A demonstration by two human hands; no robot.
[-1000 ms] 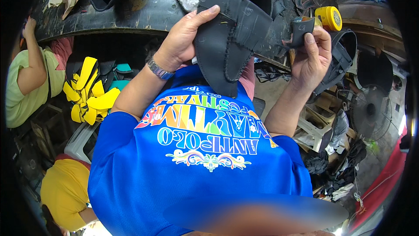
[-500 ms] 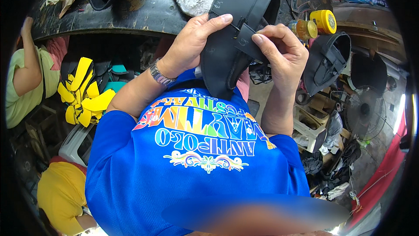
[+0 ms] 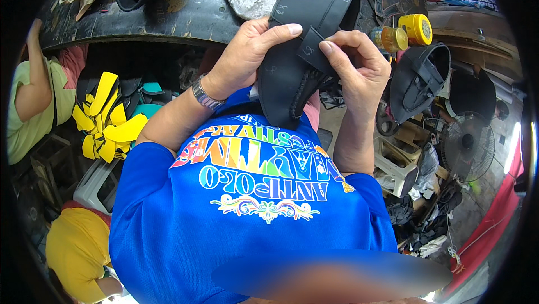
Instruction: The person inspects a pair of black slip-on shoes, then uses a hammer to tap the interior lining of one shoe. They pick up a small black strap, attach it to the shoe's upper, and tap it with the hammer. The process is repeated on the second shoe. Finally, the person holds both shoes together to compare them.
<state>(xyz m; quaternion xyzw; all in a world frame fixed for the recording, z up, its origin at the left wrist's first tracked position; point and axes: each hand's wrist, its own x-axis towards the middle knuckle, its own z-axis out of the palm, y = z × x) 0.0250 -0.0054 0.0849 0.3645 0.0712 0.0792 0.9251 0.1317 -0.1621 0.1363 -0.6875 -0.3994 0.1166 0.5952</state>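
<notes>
Over the near edge of the bench (image 3: 193,16), we have the upper (image 3: 279,79) held up, its tapered end hanging below that edge toward the shirt (image 3: 252,242). Left hand (image 3: 247,51) grips the upper's side, thumb on its face; we can't see all the fingers behind. Right hand (image 3: 359,59) pinches the strap (image 3: 310,51) between thumb and forefinger, strap lying across the upper. Step in hand, as we judge it: lining up or checking that strap; whether it is fixed, we can't tell. Next move, we'd say, calls for a firm left grip and a light right pinch, so the strap lies flat without twisting. Near the bench's right end we note a yellow jar (image 3: 414,29), an amber jar (image 3: 391,39) and a second upper (image 3: 416,85); below its left part, yellow pieces (image 3: 105,127). Neither hand touches those.
</notes>
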